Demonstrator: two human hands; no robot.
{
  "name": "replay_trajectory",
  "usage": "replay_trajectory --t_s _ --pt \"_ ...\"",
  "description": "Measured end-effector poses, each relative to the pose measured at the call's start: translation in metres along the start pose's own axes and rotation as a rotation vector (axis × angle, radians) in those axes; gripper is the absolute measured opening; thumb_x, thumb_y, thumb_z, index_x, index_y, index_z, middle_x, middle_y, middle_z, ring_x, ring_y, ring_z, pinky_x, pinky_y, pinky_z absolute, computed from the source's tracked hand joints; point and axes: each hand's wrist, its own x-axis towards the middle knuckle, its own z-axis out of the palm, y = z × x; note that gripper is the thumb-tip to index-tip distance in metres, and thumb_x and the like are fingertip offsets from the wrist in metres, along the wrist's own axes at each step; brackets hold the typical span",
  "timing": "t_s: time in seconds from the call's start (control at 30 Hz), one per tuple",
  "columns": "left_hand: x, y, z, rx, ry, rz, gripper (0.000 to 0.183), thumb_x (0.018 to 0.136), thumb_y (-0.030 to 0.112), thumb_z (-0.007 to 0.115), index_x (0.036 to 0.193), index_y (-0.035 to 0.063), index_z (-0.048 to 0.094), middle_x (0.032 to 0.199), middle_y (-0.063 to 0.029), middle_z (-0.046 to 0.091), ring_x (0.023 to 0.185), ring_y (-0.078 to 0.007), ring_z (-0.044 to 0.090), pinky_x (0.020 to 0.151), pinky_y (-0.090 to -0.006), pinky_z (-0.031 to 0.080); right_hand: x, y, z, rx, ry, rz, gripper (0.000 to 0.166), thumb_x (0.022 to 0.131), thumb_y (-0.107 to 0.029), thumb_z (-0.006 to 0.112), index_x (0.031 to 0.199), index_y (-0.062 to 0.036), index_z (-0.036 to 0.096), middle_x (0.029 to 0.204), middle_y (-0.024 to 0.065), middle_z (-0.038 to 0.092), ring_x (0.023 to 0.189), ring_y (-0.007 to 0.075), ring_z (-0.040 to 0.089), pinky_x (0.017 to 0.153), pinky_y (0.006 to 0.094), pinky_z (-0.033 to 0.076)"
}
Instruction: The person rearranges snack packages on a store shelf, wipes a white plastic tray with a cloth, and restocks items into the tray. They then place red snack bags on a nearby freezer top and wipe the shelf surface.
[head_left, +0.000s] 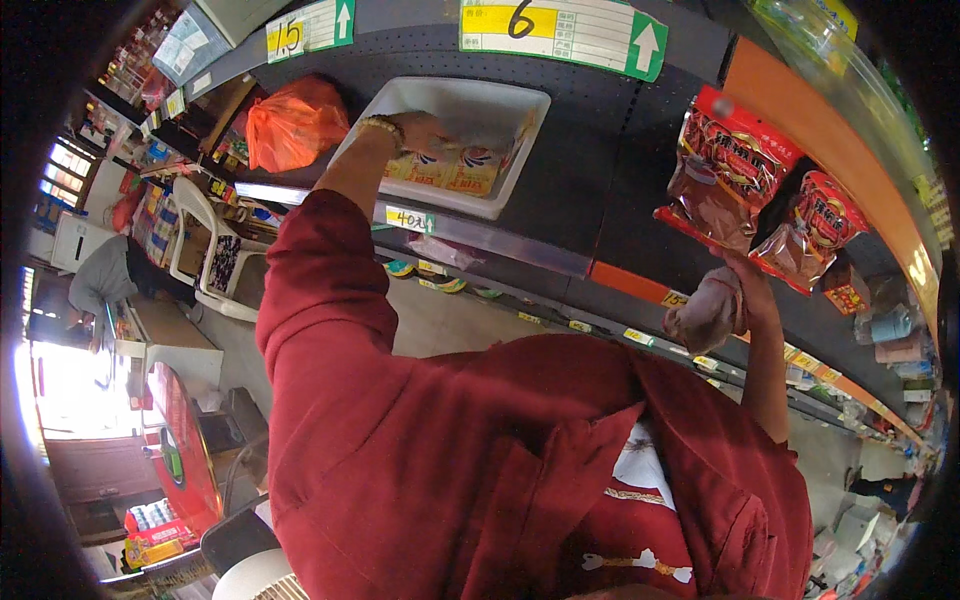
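My left hand (421, 133), with a beaded bracelet at the wrist, reaches into a white plastic bin (536, 150) on the dark shelf. Yellow packets (471, 174) lie in the bin below the hand, whose fingers are blurred; whether they grip anything cannot be told. At the shelf's front edge, my right hand (750, 289) holds a crumpled greyish cloth (705, 311). Its fingertips are close to the lower edge of a large red and clear food bag (731, 169); contact is unclear. A smaller, similar bag (814, 225) lies to the right.
An orange plastic bag (296, 124) sits left of the bin. Price tags line the shelf edge (487, 240) and hang above. A small red box (846, 289) stands at the right. Behind at left are a white plastic chair (214, 255) and a person in grey (109, 274).
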Motion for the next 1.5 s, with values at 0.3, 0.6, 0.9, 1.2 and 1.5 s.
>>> replay_trajectory --t_s 0.3,0.6,0.9,1.2,1.5 --pt "0.017 0.023 -0.038 0.325 0.480 -0.335 0.025 0.080 0.026 0.050 0.098 0.0146 0.063 0.099 -0.0092 0.062 0.097 -0.0274 0.057 0.081 -0.0411 0.048 0.010 0.020 -0.014 -0.134 -0.029 -0.117 0.031 0.082 -0.027 0.053 0.105 -0.0075 0.061 0.104 0.0065 0.058 0.095 0.0162 0.054 0.082 0.0288 0.042" --pt "0.059 0.002 -0.027 0.353 0.717 -0.261 0.034 0.082 0.024 0.052 0.116 0.0194 0.051 0.105 -0.0078 0.060 0.096 -0.0279 0.057 0.078 -0.0436 0.048 0.007 0.028 -0.022 -0.260 -0.054 -0.153 0.028 0.084 -0.019 0.047 0.109 -0.0128 0.060 0.118 0.0075 0.052 0.110 0.0186 0.047 0.095 0.0307 0.033" --pt "0.006 -0.018 -0.036 0.061 0.472 0.000 0.020 0.078 0.030 0.058 0.087 0.0121 0.061 0.086 -0.0097 0.063 0.082 -0.0293 0.058 0.070 -0.0406 0.046 0.003 0.030 -0.018 -0.162 -0.028 -0.035 0.029 0.086 -0.023 0.047 0.110 -0.0129 0.060 0.121 0.0090 0.049 0.113 0.0194 0.045 0.096 0.0314 0.033" --pt "-0.004 -0.039 0.026 0.092 0.410 0.159 0.044 0.070 0.025 0.068 0.112 0.0165 0.056 0.115 -0.0059 0.054 0.104 -0.0244 0.051 0.088 -0.0366 0.042 0.016 0.027 -0.005 -0.127 -0.051 -0.080 0.036 0.080 -0.030 0.057 0.107 -0.0062 0.060 0.117 0.0092 0.052 0.109 0.0180 0.047 0.093 0.0302 0.034" --pt "-0.012 -0.025 0.037 0.177 0.430 0.017 0.059 0.070 0.034 0.068 0.123 0.0194 0.048 0.120 -0.0112 0.051 0.110 -0.0278 0.049 0.092 -0.0387 0.040 0.015 0.022 0.002 -0.177 -0.017 -0.107 0.039 0.078 -0.034 0.058 0.105 -0.0063 0.061 0.113 0.0079 0.053 0.105 0.0175 0.048 0.091 0.0301 0.035"
